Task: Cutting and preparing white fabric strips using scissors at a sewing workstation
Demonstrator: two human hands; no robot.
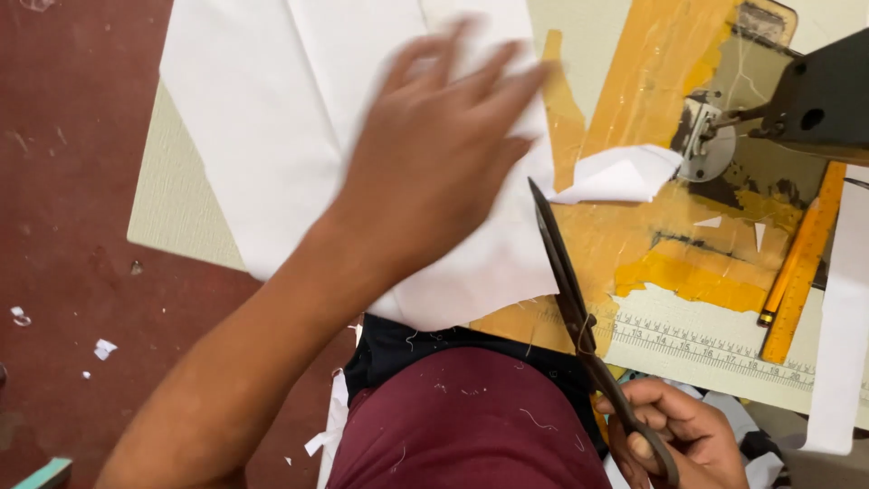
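Left hand [434, 158] lies flat, fingers spread, pressing white cloth [272, 118] onto the surface [181, 199]. Right hand [674, 435] has its grip closed around scissors [575, 308] handles; the shut blades point away from it, tip touching the cloth edge beside the left hand.

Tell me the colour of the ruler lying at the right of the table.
The ruler is orange-yellow with dark markings, seen in the head view beside the sewing machine.

Dark red floor [63, 181] (paper scraps scattered) beside worn worktable [172, 199].
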